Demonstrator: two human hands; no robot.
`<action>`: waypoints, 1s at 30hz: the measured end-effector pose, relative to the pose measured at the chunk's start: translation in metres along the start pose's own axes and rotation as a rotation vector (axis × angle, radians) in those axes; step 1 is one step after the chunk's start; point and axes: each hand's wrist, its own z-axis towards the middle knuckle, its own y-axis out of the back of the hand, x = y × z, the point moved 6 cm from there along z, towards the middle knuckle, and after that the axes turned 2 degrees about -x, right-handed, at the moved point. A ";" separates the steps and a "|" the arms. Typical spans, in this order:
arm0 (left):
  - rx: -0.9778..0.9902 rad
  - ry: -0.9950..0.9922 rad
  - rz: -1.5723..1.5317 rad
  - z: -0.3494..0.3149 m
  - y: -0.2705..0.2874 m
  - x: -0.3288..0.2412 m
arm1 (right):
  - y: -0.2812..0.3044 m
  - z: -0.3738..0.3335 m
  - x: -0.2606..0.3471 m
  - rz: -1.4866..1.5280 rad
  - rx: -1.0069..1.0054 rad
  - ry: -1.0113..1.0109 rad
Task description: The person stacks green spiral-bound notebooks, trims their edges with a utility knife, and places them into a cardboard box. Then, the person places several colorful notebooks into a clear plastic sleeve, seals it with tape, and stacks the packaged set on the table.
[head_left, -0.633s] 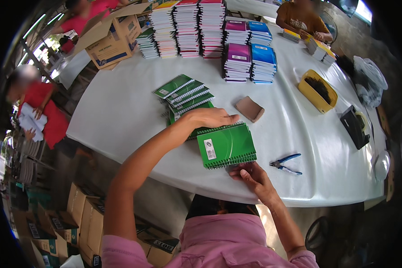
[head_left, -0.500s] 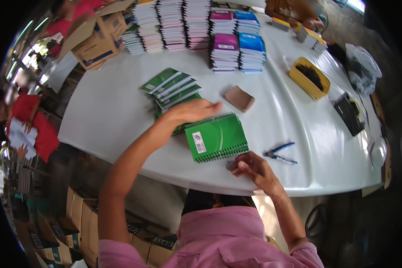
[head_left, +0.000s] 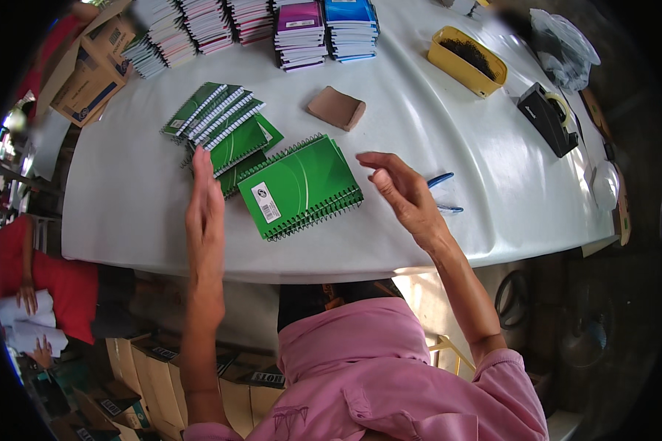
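Note:
A small stack of green spiral notebooks (head_left: pixel 301 187) lies on the white-covered table in front of me, coils along its near and far edges. My left hand (head_left: pixel 206 209) is held up at the stack's left side, fingers stretched out, holding nothing. To the right of the stack, my right hand (head_left: pixel 404 192) hovers with its fingers apart and slightly curved, also without anything in it. Behind my left hand, more green notebooks (head_left: pixel 217 121) lie fanned in an overlapping pile. Blue-handled pliers (head_left: pixel 443 180) rest on the table, partly covered by my right hand.
A brown, curved block (head_left: pixel 336 108) lies beyond the stack. Farther right are a yellow tub (head_left: pixel 467 62) of dark coils and a black tape dispenser (head_left: pixel 548 121). Tall notebook stacks (head_left: pixel 299 37) line the back. At left, a person in red (head_left: pixel 44 275) holds papers; cartons (head_left: pixel 158 375) sit below.
My left hand has drawn back from above the notebooks to the stack's left side. My right hand has lifted from the near corner to the right side. The head view has shifted.

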 end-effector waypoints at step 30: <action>0.777 0.382 0.580 0.097 -0.062 0.034 | -0.016 -0.043 -0.032 0.022 0.035 -0.248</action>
